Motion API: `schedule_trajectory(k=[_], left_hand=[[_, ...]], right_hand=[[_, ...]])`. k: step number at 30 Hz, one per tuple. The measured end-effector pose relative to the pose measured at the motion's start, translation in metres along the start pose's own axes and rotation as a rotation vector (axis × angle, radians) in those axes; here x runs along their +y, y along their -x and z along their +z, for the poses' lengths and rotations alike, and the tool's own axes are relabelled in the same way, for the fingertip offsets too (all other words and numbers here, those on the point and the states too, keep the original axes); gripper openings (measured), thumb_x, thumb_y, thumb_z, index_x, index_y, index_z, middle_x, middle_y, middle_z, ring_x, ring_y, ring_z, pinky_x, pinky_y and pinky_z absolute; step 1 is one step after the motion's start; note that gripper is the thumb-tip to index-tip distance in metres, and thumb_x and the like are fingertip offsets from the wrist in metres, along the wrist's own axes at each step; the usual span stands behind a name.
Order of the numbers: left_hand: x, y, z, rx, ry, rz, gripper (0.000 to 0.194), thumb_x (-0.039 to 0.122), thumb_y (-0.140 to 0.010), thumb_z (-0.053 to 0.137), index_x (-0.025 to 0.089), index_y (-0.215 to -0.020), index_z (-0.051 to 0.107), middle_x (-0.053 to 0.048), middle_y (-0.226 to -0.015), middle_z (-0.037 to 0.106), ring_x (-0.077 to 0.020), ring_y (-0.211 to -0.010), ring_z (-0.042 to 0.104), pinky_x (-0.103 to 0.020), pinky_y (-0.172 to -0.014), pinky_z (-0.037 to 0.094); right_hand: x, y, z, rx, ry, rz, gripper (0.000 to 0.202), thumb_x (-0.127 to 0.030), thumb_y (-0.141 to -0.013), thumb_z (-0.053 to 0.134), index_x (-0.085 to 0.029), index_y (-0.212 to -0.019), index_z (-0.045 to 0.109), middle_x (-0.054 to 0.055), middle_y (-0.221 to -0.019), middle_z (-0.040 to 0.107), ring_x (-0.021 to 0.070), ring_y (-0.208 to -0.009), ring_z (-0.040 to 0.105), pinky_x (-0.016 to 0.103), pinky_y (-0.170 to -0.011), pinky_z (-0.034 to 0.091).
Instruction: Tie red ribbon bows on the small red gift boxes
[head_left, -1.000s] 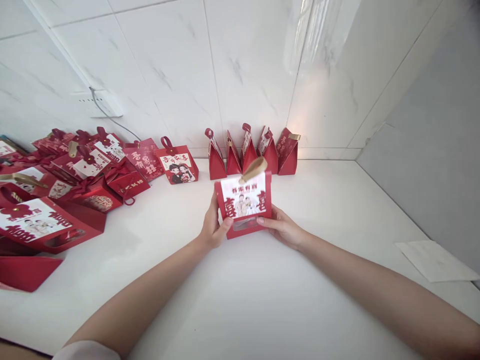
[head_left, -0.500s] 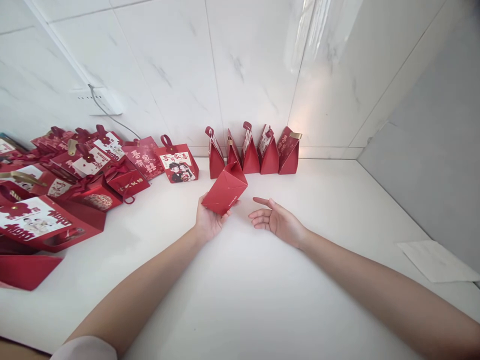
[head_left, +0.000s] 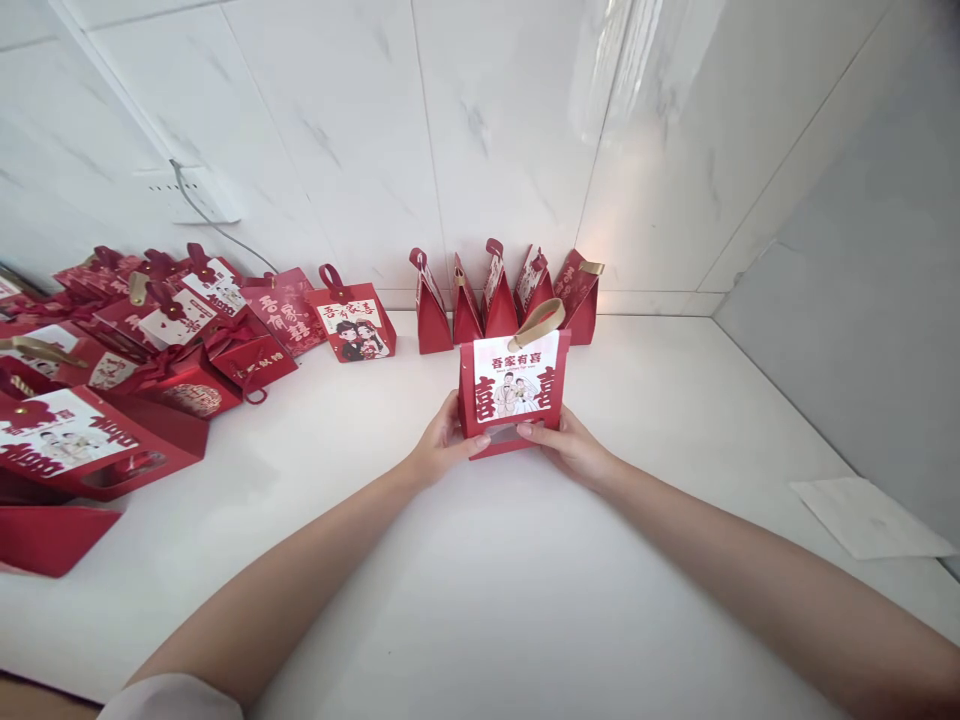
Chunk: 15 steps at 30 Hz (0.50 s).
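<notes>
A red gift box (head_left: 517, 385) with a white printed label, a gold ribbon loop on top and a small window low on its front is upright between my hands. My left hand (head_left: 444, 442) grips its lower left side, thumb on the front. On the lower right side, my right hand (head_left: 574, 445) holds it the same way. My other fingers are hidden behind the box. Just beyond it, several red boxes stand in a row by the wall, among them one with a gold ribbon (head_left: 579, 300).
Many red gift boxes (head_left: 161, 445) crowd the left side, and one with a couple's picture (head_left: 352, 325) stands nearer the row. A white sheet (head_left: 870, 515) lies at the right on the white table (head_left: 480, 620). A cable (head_left: 217, 225) hangs from a wall socket (head_left: 199, 195).
The box has turned from its tilted underside view to upright, with its label facing me, and has moved right. My right hand has closed on it.
</notes>
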<state>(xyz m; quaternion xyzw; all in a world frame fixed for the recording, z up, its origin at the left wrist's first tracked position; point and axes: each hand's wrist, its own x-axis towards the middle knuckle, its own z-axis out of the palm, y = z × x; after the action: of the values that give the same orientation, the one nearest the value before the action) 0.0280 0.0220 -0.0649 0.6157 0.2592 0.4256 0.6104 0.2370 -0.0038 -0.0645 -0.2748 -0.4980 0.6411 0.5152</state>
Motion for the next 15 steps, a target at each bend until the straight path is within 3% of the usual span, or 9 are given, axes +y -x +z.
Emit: schedule_trajectory(k=[6, 15], left_hand=[[0.0, -0.003, -0.004, 0.048, 0.044, -0.012, 0.057, 0.035, -0.081, 0.071, 0.024, -0.134, 0.05, -0.011, -0.141, 0.054, -0.0321, -0.131, 0.049, -0.047, -0.108, 0.041], [-0.01, -0.003, -0.007, 0.124, 0.135, -0.018, 0.045, 0.049, -0.089, 0.057, 0.024, -0.126, 0.059, -0.007, -0.141, 0.055, -0.03, -0.136, 0.045, -0.046, -0.111, 0.038]], right_hand=[[0.003, 0.0, -0.002, 0.021, -0.052, 0.006, 0.061, -0.027, -0.078, 0.076, -0.03, -0.131, 0.046, 0.005, -0.141, 0.054, 0.0259, -0.128, 0.052, 0.048, -0.111, 0.038], [0.006, 0.001, -0.004, 0.016, -0.023, 0.018, 0.054, -0.031, -0.078, 0.075, -0.03, -0.127, 0.05, 0.006, -0.139, 0.054, 0.0261, -0.123, 0.055, 0.048, -0.105, 0.043]])
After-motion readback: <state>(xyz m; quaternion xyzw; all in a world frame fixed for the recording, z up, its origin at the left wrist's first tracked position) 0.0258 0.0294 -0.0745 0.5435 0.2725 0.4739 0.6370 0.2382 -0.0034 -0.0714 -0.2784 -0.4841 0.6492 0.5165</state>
